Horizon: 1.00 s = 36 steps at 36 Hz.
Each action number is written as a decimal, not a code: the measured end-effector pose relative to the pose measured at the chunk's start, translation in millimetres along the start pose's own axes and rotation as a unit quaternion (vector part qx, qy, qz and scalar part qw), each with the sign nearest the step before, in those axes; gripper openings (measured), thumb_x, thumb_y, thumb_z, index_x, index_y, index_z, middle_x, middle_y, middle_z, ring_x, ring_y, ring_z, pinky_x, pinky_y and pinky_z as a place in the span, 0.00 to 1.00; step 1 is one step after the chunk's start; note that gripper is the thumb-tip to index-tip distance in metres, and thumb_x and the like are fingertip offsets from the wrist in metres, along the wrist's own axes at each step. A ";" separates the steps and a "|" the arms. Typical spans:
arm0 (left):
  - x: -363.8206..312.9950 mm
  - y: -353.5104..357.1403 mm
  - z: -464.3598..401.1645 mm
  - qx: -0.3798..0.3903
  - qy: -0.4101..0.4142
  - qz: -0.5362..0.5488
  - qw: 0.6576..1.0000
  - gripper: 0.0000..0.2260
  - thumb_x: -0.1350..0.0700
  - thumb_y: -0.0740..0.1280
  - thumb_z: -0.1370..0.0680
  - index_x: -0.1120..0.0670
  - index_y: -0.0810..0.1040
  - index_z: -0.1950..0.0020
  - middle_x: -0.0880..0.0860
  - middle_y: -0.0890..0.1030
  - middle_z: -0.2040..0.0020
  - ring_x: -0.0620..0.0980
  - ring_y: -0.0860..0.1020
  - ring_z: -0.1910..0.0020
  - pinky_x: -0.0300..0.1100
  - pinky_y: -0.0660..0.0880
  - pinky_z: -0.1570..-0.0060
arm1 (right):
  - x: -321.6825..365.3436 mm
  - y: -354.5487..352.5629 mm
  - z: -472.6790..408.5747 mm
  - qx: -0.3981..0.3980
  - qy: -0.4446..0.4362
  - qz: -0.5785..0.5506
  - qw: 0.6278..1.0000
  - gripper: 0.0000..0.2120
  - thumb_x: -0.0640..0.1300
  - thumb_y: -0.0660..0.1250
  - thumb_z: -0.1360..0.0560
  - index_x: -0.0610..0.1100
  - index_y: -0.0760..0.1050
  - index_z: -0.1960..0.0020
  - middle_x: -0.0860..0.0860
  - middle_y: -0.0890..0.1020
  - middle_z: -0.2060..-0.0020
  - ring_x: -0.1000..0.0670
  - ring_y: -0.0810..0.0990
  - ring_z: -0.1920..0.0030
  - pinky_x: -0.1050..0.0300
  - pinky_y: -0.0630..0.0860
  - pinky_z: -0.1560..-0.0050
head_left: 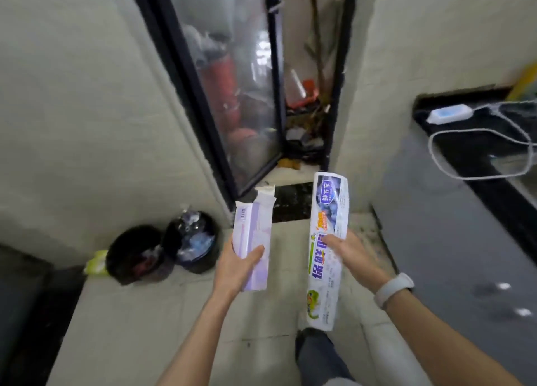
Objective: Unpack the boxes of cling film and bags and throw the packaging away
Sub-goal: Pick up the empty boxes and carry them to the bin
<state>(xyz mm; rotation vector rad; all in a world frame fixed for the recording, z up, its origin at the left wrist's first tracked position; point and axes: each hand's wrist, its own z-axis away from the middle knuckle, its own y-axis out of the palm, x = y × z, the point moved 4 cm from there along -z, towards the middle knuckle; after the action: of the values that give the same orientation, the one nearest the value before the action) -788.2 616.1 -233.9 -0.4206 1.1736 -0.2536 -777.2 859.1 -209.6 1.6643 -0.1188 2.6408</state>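
Observation:
My left hand grips a long pale purple cardboard box near its lower end; its torn top flap stands open. My right hand holds a white roll of cling film with blue and green print, upright and a little tilted. Both are held out in front of me above the tiled floor. Two black round bins stand on the floor to the left: the nearer bin holds some red waste, the other bin is full of crumpled plastic.
A glass door with a black frame stands ahead, ajar, with clutter behind it. A dark counter at the right carries a white cable and a small white device. A yellow-green packet lies beside the bins. My leg shows below.

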 end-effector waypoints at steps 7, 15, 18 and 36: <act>74.0 -101.5 -56.2 -0.061 -0.156 0.134 0.977 0.24 0.48 0.66 0.33 0.53 0.72 0.37 0.53 0.81 0.47 0.53 0.80 0.52 0.44 0.77 0.56 | 18.5 150.9 -100.8 0.133 0.059 0.007 0.989 0.10 0.35 0.63 0.25 0.38 0.72 0.44 0.43 0.81 0.58 0.49 0.80 0.63 0.60 0.79 0.66; 136.9 -165.9 -182.4 -0.116 -0.274 0.201 0.933 0.26 0.47 0.62 0.36 0.56 0.71 0.40 0.59 0.79 0.47 0.58 0.80 0.52 0.46 0.77 0.59 | 14.6 283.4 -245.8 0.205 0.138 0.036 0.968 0.15 0.39 0.66 0.26 0.41 0.72 0.39 0.40 0.82 0.50 0.42 0.82 0.56 0.49 0.81 0.56; 171.0 -177.8 -237.6 -0.147 -0.297 0.197 0.922 0.22 0.50 0.66 0.29 0.59 0.71 0.39 0.61 0.78 0.46 0.60 0.79 0.51 0.48 0.76 0.57 | -6.2 324.5 -297.5 0.237 0.179 0.081 0.952 0.16 0.44 0.66 0.25 0.48 0.70 0.38 0.43 0.83 0.50 0.44 0.82 0.55 0.50 0.80 0.56; 444.6 -115.4 -486.0 -0.090 -0.309 0.027 0.947 0.23 0.52 0.64 0.23 0.57 0.67 0.30 0.62 0.70 0.31 0.60 0.70 0.34 0.51 0.69 0.36 | -299.9 489.8 -508.7 0.297 0.504 0.000 0.811 0.20 0.58 0.59 0.25 0.41 0.73 0.57 0.44 0.79 0.66 0.45 0.78 0.66 0.53 0.75 0.62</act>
<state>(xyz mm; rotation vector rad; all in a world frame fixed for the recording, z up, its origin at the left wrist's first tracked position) -1071.3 241.9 -710.3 -0.5761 0.5887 0.0390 -1132.7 416.0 -725.2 0.0302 0.7715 3.3171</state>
